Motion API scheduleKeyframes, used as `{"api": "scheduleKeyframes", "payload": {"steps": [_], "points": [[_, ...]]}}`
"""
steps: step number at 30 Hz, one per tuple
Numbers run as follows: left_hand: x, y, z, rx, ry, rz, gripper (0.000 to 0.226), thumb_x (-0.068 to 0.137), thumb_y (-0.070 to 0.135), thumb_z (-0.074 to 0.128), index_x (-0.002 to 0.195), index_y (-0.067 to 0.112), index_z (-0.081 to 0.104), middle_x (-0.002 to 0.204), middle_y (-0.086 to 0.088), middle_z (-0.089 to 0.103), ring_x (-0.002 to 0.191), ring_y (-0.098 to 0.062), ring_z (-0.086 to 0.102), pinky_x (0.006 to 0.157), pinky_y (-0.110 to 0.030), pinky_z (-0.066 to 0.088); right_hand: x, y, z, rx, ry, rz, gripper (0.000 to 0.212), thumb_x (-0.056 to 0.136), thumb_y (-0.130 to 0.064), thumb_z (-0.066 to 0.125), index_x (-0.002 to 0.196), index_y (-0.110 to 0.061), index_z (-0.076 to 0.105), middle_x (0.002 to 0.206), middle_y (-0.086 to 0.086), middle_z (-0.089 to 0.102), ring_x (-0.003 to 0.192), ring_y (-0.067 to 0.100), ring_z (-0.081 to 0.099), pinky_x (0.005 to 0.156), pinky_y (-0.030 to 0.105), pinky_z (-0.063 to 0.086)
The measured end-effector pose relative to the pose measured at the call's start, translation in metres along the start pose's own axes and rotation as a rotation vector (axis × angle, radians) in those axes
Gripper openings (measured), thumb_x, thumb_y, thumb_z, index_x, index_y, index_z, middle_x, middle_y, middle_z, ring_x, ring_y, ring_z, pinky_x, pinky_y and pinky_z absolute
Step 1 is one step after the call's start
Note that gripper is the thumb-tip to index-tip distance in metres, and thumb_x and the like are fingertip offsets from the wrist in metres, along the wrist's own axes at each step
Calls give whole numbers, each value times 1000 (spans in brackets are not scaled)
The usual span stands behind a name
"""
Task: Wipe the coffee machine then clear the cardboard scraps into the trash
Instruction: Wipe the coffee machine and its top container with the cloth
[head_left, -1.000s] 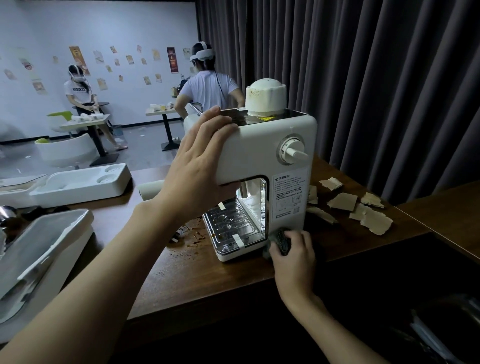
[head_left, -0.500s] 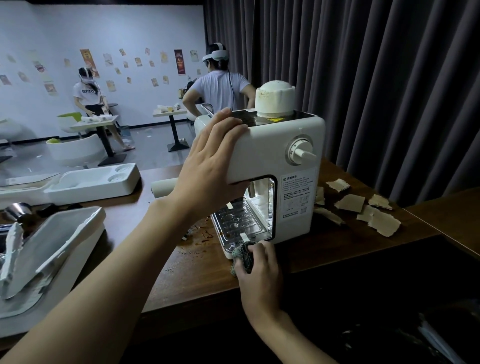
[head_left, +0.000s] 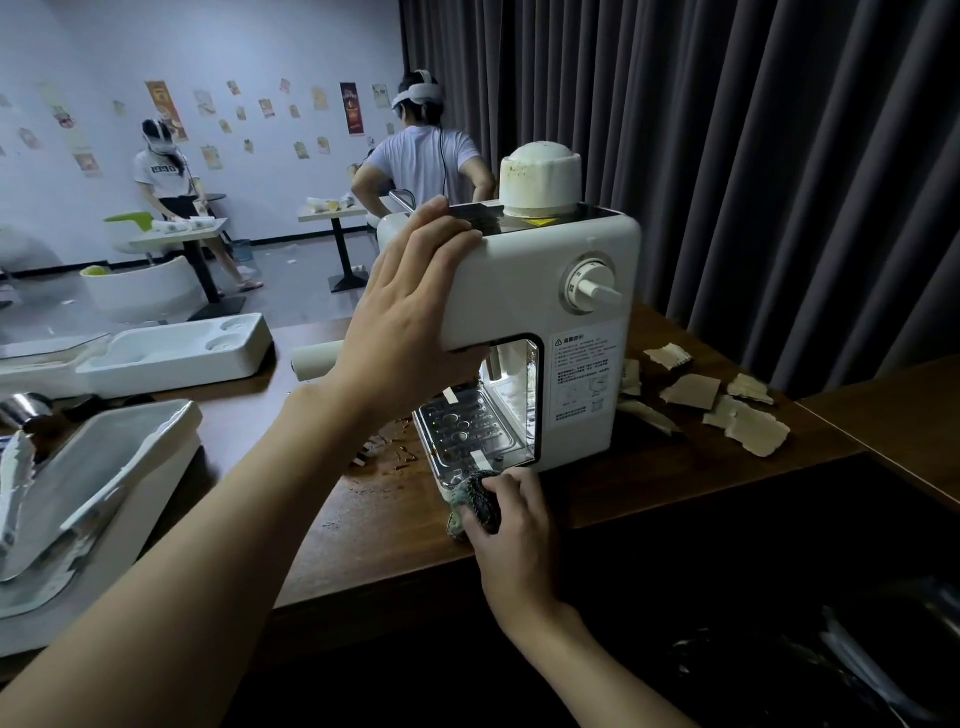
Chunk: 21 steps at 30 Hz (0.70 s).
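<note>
Right hand (head_left: 515, 527) holds cloth (head_left: 480, 500) against machine (head_left: 519, 280).

Label (head_left: 587, 374) on coffee machine (head_left: 519, 280) — warning triangle (head_left: 558, 341), Chinese print (illegibly small)

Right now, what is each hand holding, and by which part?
The right hand grips a dark crumpled cloth, bunched in its fingers. The left hand holds the white boxy coffee machine by its overhanging top.

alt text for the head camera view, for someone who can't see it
A person's left hand holds the top of a white coffee machine on a brown table, while the right hand holds a dark cloth against the front corner of its drip tray. Torn cardboard scraps lie on the table to the right of the machine.
</note>
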<state>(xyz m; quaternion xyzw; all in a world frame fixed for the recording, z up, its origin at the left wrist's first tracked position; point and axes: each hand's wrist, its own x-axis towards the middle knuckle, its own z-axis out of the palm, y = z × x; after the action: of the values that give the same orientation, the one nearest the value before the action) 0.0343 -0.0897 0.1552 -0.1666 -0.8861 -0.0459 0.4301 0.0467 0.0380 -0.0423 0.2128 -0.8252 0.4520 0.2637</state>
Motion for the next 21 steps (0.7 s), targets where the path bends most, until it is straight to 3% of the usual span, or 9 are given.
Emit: {"api": "scheduleKeyframes", "payload": {"steps": [5, 10, 14, 18, 21], "points": [[0, -1, -1, 0, -2, 4, 84, 75, 42, 75, 141, 3, 43, 145, -15, 41, 148, -32, 21, 122, -47, 22, 8, 16, -9, -38, 57, 92, 33, 69, -14, 85, 94, -15, 63, 100, 1, 59, 86, 25, 61, 73, 24, 42], [0, -1, 0, 8, 2, 0, 84, 74, 40, 76, 141, 3, 43, 145, -15, 41, 148, -32, 21, 122, -47, 22, -7, 14, -6, -197, 58, 67, 53, 70, -49, 75, 109, -14, 64, 113, 3, 59, 92, 27, 57, 78, 36, 49], [-1, 0, 0, 5, 3, -1, 83, 74, 41, 74, 141, 3, 43, 145, -15, 42, 148, -32, 21, 122, -47, 22, -2, 13, -5, -166, 53, 65, 50, 65, -29, 88, 105, -11, 65, 107, 5, 60, 88, 28, 62, 75, 36, 53], [0, -2, 1, 8, 13, 10, 83, 75, 43, 75, 141, 3, 43, 145, -15, 42, 149, -31, 21, 121, -48, 24, 8, 28, -13, -103, 16, 7, 47, 65, -12, 88, 106, -7, 66, 106, 6, 60, 89, 25, 65, 74, 31, 55], [-1, -3, 1, 8, 20, 12, 82, 76, 43, 73, 141, 3, 44, 144, -15, 43, 148, -31, 21, 122, -46, 22, 15, 40, -23, -83, 62, 79, 45, 69, -8, 86, 109, -4, 68, 109, 9, 61, 94, 28, 65, 79, 33, 55]]}}
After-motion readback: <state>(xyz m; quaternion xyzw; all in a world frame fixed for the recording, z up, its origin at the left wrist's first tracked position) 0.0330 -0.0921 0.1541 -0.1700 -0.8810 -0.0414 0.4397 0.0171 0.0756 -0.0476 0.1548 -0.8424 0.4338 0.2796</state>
